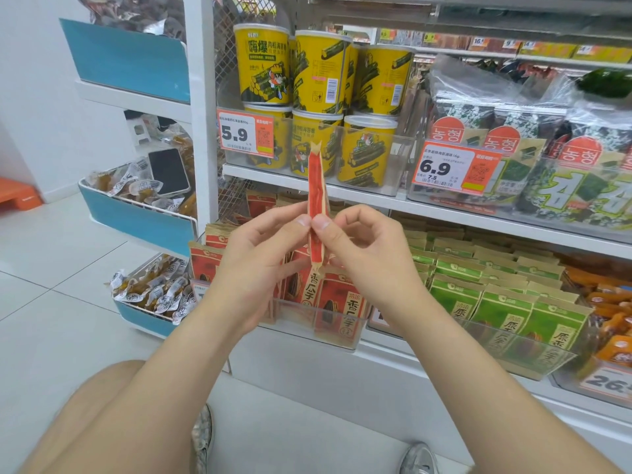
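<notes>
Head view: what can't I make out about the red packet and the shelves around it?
- Red packet: the left hand and right hand pinch it edge-on to the camera, so its front print is unseen.
- Tray of matching packets: both hands cover much of it, so no count is possible.
- Price tag, lower right: cut off by the frame edge after "26".
- Top shelf tags: too small and blurred to read.

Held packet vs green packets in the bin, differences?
Colour: the held packet is red, the green packets green. Pose: the held packet is edge-on, pinched between left hand and right hand; the green packets stand in rows in a clear bin. Both have brown paper trim.
</notes>
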`<act>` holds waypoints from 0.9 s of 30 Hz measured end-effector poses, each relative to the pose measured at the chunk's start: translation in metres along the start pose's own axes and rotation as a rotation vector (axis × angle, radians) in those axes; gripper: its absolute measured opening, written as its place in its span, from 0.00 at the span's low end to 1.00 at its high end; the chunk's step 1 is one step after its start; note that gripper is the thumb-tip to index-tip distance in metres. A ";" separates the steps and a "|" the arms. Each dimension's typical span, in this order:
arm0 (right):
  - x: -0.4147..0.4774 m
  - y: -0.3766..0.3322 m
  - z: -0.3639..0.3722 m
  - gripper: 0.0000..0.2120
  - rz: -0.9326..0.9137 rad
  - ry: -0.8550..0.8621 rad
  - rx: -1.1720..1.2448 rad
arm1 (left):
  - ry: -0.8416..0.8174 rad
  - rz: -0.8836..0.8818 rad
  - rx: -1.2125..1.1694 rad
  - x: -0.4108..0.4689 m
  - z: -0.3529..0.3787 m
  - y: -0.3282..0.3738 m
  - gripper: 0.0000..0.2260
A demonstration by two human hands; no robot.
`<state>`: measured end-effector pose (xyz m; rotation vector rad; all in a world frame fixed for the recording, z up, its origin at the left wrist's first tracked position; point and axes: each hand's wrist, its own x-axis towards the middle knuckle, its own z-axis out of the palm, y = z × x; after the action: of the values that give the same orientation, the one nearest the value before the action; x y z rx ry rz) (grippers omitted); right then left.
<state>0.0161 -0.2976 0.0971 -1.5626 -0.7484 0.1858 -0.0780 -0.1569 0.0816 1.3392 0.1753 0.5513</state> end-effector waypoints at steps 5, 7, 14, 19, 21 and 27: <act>0.000 0.003 0.000 0.20 -0.028 0.141 0.008 | -0.102 0.026 0.086 -0.005 0.001 0.004 0.17; 0.000 0.008 0.002 0.22 -0.017 0.169 -0.035 | -0.094 0.025 0.082 -0.005 0.000 0.002 0.17; 0.006 0.014 -0.005 0.17 0.079 -0.044 0.042 | -0.001 0.063 0.049 -0.004 -0.002 0.001 0.18; 0.005 0.018 -0.002 0.16 -0.003 -0.076 -0.196 | 0.026 0.104 0.098 -0.004 -0.001 0.001 0.14; 0.006 0.019 -0.001 0.16 -0.012 -0.088 -0.220 | 0.002 0.120 0.149 -0.004 -0.004 0.001 0.15; 0.005 0.023 -0.005 0.11 -0.046 -0.108 -0.305 | -0.130 0.155 0.266 -0.005 -0.009 -0.001 0.25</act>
<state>0.0305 -0.2983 0.0779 -1.8329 -0.9297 0.1263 -0.0859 -0.1515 0.0776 1.6527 0.0390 0.5833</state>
